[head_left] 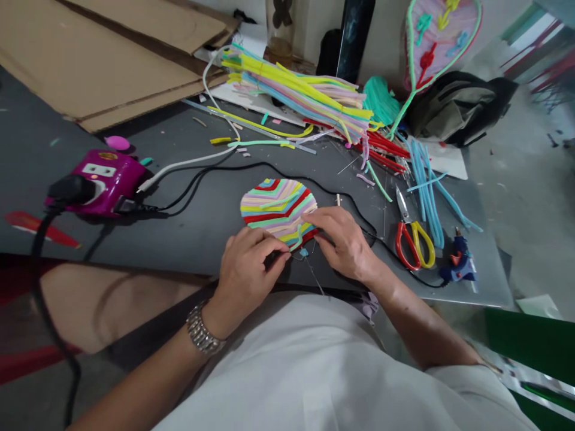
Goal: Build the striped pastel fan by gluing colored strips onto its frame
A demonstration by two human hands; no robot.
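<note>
my left grip and right grip both sit at the near edge of the striped pipe-cleaner panel, which lies flat on the dark worktop just ahead of them. its long axis runs roughly left to right across my view. the right grip is the nearer one: its fingers lie over the panel's right end, in a narrow hold, though i cannot tell how firmly. the left grip is also narrow, its fingertips close by the panel's lower edge, near a thin wire that trails toward me. i cannot tell whether it holds that wire. the panel is a rounded leaf shape, packed with bands of red, yellow, mint, lilac and blue that bend into chevrons. left of the left grip is a magenta power strip with a black plug in it. right of the right grip lie red-and-yellow-handled scissors, then a blue hot glue gun.
</note>
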